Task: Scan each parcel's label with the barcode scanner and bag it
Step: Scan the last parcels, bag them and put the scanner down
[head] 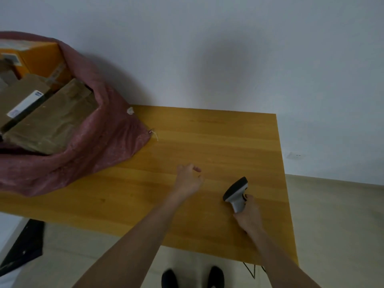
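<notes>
My right hand (247,218) grips the handle of a grey and black barcode scanner (236,193) low over the right part of the wooden table (218,142). Over the table's middle, my left hand (189,179) hovers with loosely curled fingers and holds nothing. A dark red bag (99,140) lies open at the table's left end. Inside it are brown paper parcels (49,119), one with a white label (25,104), and an orange box (39,57). No parcel lies on the bare tabletop.
A white wall stands behind the table. The pale floor shows to the right and below. A black object (25,246) lies on the floor at lower left. My dark shoes (193,277) are under the table's near edge, beside a dark cable (252,271).
</notes>
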Tool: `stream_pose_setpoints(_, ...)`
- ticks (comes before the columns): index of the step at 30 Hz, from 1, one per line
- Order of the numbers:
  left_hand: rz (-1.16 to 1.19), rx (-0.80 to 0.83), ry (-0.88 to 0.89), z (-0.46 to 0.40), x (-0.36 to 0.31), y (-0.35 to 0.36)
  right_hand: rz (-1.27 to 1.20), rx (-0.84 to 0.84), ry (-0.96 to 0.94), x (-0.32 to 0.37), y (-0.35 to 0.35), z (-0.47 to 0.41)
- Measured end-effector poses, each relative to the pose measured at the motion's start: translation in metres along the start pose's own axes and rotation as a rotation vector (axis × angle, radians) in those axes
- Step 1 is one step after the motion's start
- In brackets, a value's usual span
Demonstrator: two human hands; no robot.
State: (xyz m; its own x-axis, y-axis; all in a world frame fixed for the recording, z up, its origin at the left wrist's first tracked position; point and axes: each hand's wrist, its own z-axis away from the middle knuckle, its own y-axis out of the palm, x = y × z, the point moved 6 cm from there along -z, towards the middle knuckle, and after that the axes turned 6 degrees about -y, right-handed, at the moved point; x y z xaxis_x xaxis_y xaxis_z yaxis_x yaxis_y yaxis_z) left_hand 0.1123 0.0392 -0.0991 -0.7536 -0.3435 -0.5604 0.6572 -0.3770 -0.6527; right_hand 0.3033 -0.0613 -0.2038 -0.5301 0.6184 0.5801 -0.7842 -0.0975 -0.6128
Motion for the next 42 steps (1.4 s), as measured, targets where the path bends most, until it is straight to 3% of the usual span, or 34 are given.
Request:
stream_pose_setpoints(10,0.068,-0.088,0.061,0.014,-0.009,-0.053,0.202,-0.109,0.0,0.066,-0.027,0.018)
stream_pose_setpoints(17,0.13,-0.198,0.235,0.032,-0.014,-0.123,0.064,-0.102,-0.14,0.156,-0.028,0.039)
stream_pose_setpoints(24,0.183,-0.428,0.539,0.071,-0.011,-0.241,0.017,-0.189,-0.367,0.287,-0.01,0.084)
stream_pose_setpoints(30,0.254,-0.709,0.707,0.102,0.042,-0.365,-0.063,-0.216,-0.547,0.394,0.051,0.119)
stream_pose_setpoints(35,0.385,-1.081,0.544,0.107,0.11,-0.455,-0.306,-0.155,-0.539,0.44,0.1,0.13)
stream_pose_setpoints(37,0.42,-1.224,0.379,0.1,0.143,-0.483,-0.348,-0.19,-0.507,0.451,0.108,0.129)
stream_pose_setpoints(39,0.512,-1.261,0.101,0.082,0.179,-0.506,-0.369,-0.295,-0.48,0.459,0.103,0.125)
stream_pose_setpoints(42,0.631,-1.172,-0.236,0.051,0.221,-0.528,-0.468,-0.43,-0.514,0.483,0.082,0.12)
